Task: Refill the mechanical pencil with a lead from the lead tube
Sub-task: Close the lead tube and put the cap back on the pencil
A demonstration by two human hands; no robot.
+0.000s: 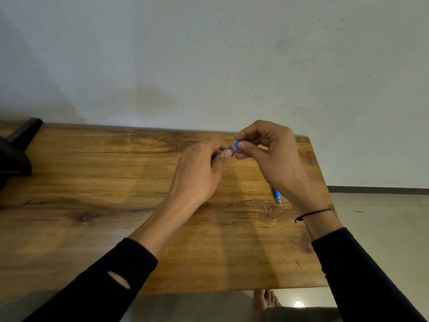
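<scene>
Your left hand [199, 168] and right hand [269, 149] both pinch the small clear lead tube with blue cap [235, 147] above the wooden bench [92, 194]. The blue mechanical pencil [277, 196] lies on the bench under your right wrist. Risk: cap pops, leads scatter or snap.

Looks like a plain room at home: a wooden table [92, 205] against a scuffed white wall [209, 54] (bare foot [267, 300] on a tiled floor [380, 212]).
</scene>
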